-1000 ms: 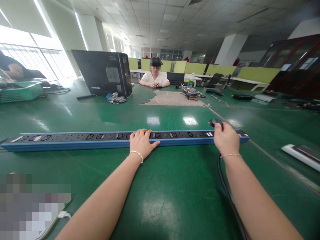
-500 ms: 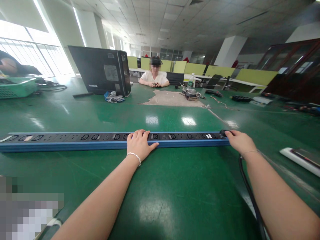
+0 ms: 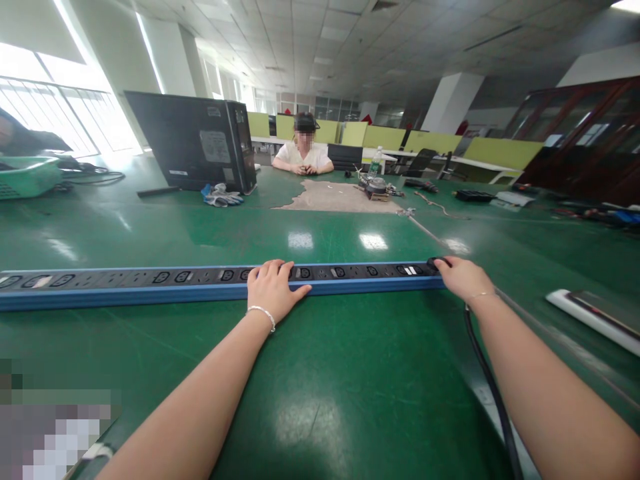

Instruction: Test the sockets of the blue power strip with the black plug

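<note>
A long blue power strip [image 3: 150,298] with a row of black sockets lies across the green table in front of me. My left hand [image 3: 273,287] grips it near the middle, fingers over the socket face and thumb along the near side. At the strip's right end, my right hand [image 3: 463,275] is closed round a black plug [image 3: 434,265], which sits at the last socket. How deep the plug goes in is hidden by my fingers. From under that hand a black cable [image 3: 487,373] hangs down toward the table's near edge.
Beyond the strip stand a black computer case [image 3: 193,143], gloves [image 3: 221,195] and a green basket [image 3: 30,179]. A person [image 3: 303,150] sits across the green table [image 3: 200,240]. A bottle [image 3: 375,162] stands at the back; a white-edged bar [image 3: 595,320] lies on the right.
The whole scene has shifted slightly left in my view. Both hands keep their places on the strip and the plug, with no visible change in grip.
</note>
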Demonstrator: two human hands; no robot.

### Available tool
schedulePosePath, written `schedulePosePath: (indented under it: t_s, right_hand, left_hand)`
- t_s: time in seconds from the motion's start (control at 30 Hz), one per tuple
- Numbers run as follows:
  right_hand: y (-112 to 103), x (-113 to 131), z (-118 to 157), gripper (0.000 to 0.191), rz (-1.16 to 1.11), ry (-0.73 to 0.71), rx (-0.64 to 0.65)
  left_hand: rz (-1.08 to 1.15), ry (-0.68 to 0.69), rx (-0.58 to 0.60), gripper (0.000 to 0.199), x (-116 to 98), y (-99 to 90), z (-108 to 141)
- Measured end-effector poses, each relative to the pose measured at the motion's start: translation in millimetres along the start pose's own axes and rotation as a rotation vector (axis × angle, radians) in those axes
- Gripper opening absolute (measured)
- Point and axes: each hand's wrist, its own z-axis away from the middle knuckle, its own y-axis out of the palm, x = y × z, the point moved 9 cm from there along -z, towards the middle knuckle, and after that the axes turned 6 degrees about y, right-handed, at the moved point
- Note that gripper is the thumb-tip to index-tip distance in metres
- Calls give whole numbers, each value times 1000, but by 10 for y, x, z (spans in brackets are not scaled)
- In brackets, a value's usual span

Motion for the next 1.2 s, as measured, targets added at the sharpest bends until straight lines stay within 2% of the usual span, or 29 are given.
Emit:
schedulePosePath:
  t_s: [0.13, 0.3, 0.47, 0.67, 1.2]
  right_hand:
    - [50, -35, 20, 46, 8, 40, 51]
    - [66, -73, 91, 48, -27, 60, 17]
    - [107, -49, 130, 49, -18, 66, 56]
    - [88, -63, 245, 53, -8, 159, 29]
    - [91, -34, 109, 48, 18, 92, 121]
  left_hand:
    - [1, -14, 11, 57, 9, 9, -2]
    - [-3, -5, -6, 57, 10, 8, -1]
    - [2, -8, 8, 57, 11, 20, -1]
    - [-2, -17, 17, 57, 10, 18, -2]
    - [-18, -6, -1, 56, 8, 11, 1]
